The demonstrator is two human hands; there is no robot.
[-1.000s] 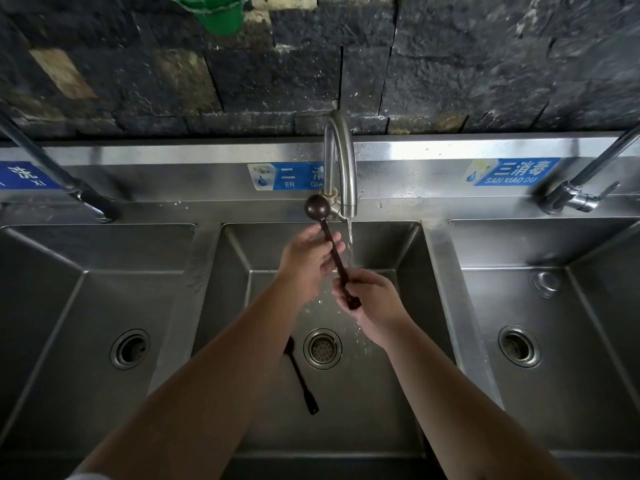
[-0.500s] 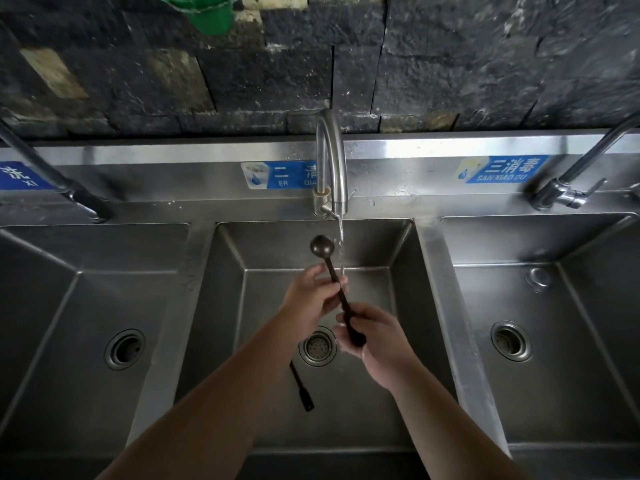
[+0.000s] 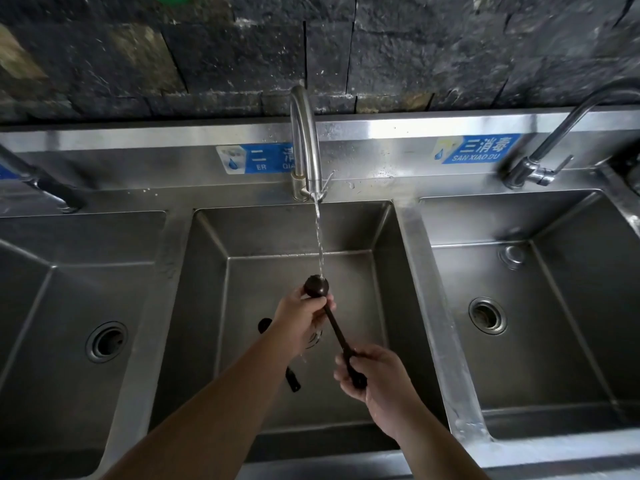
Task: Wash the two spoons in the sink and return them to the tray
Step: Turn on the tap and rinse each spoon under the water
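A dark wooden spoon [image 3: 316, 286] is held over the middle sink basin [image 3: 388, 341], bowl end up under the running stream of water [image 3: 319, 244] from the middle faucet [image 3: 304, 147]. My left hand [image 3: 300, 317] grips the stem just below the bowl. My right hand [image 3: 377, 379] is closed around the handle's lower end. A second dark spoon [image 3: 292, 377] lies on the basin floor, mostly hidden behind my left forearm; its bowl [image 3: 265, 323] peeks out left of my wrist. No tray is in view.
Steel basins flank the middle one: a left basin [image 3: 52, 306] with drain [image 3: 105, 341] and a right basin [image 3: 571, 341] with drain [image 3: 487, 315]. A right faucet [image 3: 540, 164] and a left faucet [image 3: 41, 183] stand on the back ledge. A dark stone wall rises behind.
Both hands have lowered the spoon so its bowl now sits under the water stream. My right hand slid down toward the end of the handle, away from my left hand.
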